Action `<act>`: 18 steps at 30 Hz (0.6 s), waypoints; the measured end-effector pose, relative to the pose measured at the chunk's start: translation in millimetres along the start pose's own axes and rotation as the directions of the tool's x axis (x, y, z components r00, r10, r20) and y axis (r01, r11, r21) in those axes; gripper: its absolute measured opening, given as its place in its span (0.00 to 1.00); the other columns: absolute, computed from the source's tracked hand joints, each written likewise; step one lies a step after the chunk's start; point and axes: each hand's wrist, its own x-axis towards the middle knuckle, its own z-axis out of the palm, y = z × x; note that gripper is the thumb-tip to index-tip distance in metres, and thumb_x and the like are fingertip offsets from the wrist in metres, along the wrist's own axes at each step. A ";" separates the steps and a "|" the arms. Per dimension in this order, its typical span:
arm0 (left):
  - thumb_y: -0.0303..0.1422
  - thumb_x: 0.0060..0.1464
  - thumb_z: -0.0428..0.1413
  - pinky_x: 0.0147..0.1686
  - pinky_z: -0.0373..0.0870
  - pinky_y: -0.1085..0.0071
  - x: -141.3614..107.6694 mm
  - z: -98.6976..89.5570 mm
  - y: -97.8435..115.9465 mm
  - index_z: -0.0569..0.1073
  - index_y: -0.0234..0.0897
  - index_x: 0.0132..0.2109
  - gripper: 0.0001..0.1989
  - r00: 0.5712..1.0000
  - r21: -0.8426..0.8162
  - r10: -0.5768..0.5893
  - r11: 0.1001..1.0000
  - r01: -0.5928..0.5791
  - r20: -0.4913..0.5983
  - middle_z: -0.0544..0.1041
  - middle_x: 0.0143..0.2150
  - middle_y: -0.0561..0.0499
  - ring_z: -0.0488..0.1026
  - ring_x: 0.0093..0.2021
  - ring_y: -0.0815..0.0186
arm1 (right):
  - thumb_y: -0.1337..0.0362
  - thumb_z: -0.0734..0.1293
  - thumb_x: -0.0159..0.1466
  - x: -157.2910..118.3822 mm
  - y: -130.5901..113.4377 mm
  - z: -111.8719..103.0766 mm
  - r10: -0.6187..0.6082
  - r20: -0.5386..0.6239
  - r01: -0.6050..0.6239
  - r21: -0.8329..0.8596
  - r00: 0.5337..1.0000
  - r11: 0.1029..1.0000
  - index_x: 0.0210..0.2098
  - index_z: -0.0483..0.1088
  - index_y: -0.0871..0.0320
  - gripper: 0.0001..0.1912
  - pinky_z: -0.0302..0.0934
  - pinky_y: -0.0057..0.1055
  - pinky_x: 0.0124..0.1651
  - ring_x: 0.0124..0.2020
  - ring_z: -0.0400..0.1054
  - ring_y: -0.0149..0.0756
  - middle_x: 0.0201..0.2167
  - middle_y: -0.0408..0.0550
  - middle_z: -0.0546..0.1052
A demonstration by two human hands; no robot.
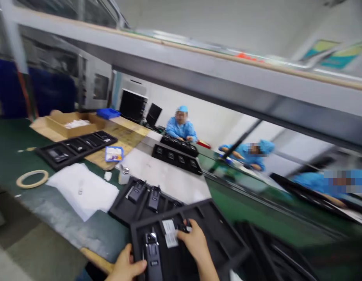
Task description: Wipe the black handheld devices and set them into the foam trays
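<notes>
Live: left hand just beside handheld radio in black foam tray, fingers apart | right hand by white paper label, fingers curled, grip unclear

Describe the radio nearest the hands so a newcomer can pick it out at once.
On the green workbench, find the black foam tray nearest the camera. The radio lies in its left side, just right of the left hand and left of a white label. The two radios in the next tray up sit farther off, away from any hand.
</notes>
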 end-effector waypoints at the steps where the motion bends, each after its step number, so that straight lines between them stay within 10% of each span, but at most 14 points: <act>1: 0.51 0.35 0.72 0.51 0.72 0.44 1.8 1.4 -8.8 0.70 0.47 0.46 0.33 1.000 0.011 0.015 1.000 -0.015 0.018 0.80 0.44 0.45 0.74 0.54 0.41 | 0.67 0.67 0.53 -0.4 -3.1 -1.8 0.023 -0.010 -0.023 -0.007 1.000 1.000 0.44 0.67 0.55 0.17 0.68 0.32 0.43 0.40 0.76 0.43 0.36 0.46 0.79; 10: 0.55 0.32 0.71 0.50 0.72 0.47 9.4 -4.0 -25.0 0.69 0.50 0.45 0.34 0.993 0.093 0.111 0.990 -0.107 -0.042 0.83 0.40 0.46 0.78 0.49 0.40 | 0.71 0.66 0.54 -5.3 -52.4 28.1 0.109 -0.015 -0.110 -0.197 0.994 0.974 0.58 0.64 0.63 0.31 0.63 0.37 0.51 0.49 0.73 0.51 0.52 0.62 0.72; 18: 0.51 0.29 0.73 0.51 0.71 0.45 15.1 -4.4 -35.8 0.69 0.50 0.44 0.35 0.988 -0.005 0.144 0.989 -0.145 -0.053 0.82 0.38 0.44 0.79 0.47 0.38 | 0.70 0.68 0.51 8.6 -42.1 18.0 0.148 0.079 -0.134 -0.164 0.986 0.977 0.61 0.62 0.63 0.36 0.66 0.35 0.49 0.49 0.75 0.48 0.52 0.63 0.74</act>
